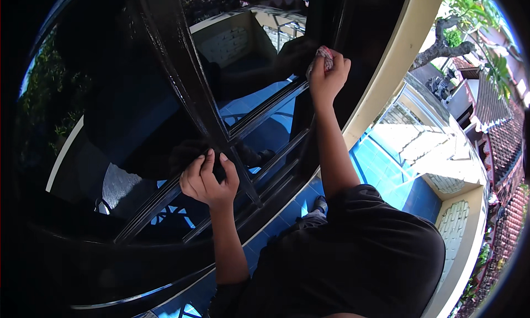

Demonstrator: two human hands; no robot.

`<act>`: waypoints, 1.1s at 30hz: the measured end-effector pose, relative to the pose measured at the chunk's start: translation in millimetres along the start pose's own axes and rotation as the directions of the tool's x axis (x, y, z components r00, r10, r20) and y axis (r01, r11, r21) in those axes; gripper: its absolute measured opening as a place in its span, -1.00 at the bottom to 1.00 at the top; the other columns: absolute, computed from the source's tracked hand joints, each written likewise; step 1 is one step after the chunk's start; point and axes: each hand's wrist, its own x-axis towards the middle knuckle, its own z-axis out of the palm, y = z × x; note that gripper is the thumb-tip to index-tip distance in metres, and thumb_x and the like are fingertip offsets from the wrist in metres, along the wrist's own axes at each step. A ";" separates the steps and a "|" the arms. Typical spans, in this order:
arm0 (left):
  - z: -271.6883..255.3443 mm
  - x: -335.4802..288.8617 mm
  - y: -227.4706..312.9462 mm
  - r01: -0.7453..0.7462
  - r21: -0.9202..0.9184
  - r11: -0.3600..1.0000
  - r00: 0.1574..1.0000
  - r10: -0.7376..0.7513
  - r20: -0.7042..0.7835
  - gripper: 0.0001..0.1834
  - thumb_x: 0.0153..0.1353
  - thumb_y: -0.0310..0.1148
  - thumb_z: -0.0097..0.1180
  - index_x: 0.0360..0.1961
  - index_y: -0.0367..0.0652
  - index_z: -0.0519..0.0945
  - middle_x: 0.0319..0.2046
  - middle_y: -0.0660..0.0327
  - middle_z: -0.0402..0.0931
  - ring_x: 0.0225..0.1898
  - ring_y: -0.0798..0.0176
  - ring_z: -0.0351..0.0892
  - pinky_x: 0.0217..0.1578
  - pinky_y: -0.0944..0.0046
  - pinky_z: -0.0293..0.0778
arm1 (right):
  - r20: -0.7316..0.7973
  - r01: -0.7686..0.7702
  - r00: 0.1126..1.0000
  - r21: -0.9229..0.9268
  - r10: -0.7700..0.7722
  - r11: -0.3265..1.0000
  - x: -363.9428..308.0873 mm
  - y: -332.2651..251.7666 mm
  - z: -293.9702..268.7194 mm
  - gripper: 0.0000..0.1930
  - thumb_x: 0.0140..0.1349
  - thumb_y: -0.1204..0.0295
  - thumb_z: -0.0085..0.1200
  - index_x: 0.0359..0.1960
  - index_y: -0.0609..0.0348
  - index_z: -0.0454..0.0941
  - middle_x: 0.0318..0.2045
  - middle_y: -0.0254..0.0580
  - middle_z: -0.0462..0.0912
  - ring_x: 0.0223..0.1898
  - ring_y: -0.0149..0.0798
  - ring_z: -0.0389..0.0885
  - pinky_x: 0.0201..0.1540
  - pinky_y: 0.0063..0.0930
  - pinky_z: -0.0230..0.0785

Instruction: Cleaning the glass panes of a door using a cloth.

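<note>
Apparently the right hand (331, 80) is curled tight around a crumpled red-and-white cloth (324, 58) by the dark door frame; the left hand (211, 181), half open, seems empty beside the upright bar (185, 69). A loose cloth fold could snag on the ridged crossbar (266, 112). Glass (237, 47) leaves room leftward; the beige post (381, 69) limits the right.
</note>
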 end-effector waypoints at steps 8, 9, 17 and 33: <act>5.0 -4.1 -4.5 0.008 0.023 1.000 0.999 -0.007 -0.040 -0.78 0.21 -0.28 0.29 -0.15 -0.08 0.68 -0.05 0.26 0.54 0.04 0.22 0.40 0.17 0.15 0.28 | 0.093 0.361 0.912 0.278 -0.399 0.890 -89.7 -90.2 -1.1 -0.74 0.20 0.61 0.21 -0.06 0.23 0.60 -0.21 -0.11 0.43 -0.25 -0.16 0.43 -0.18 -0.38 0.35; 4.7 -4.8 -4.7 0.009 0.028 1.000 0.999 -0.008 -0.037 -0.79 0.21 -0.28 0.29 -0.15 -0.08 0.68 -0.05 0.26 0.54 0.04 0.21 0.40 0.17 0.14 0.28 | 0.086 0.411 0.892 0.252 -0.443 0.876 -77.5 -75.4 0.1 -0.74 0.20 0.62 0.21 -0.06 0.24 0.60 -0.22 -0.11 0.44 -0.25 -0.16 0.43 -0.18 -0.39 0.35; 4.1 -4.8 -1.0 -0.001 0.040 0.999 0.999 0.003 -0.043 -0.78 0.22 -0.25 0.28 -0.15 -0.08 0.68 -0.07 0.27 0.54 0.05 0.20 0.38 0.15 0.14 0.28 | 0.023 0.012 1.000 0.159 -0.016 0.987 -48.0 -58.7 -2.8 -0.81 0.26 0.56 0.20 -0.10 0.25 0.61 -0.23 -0.09 0.43 -0.29 -0.17 0.44 -0.23 -0.36 0.35; 9.2 -9.3 -8.4 -0.018 0.033 0.999 0.996 0.021 -0.092 -0.77 0.21 -0.25 0.27 -0.15 -0.08 0.67 -0.06 0.26 0.52 0.02 0.19 0.37 0.13 0.13 0.28 | 0.323 0.194 0.927 0.021 -0.191 0.981 -37.0 -54.6 -33.2 -0.82 0.21 0.55 0.25 -0.16 0.26 0.65 -0.28 -0.12 0.46 -0.36 -0.12 0.49 -0.29 -0.37 0.38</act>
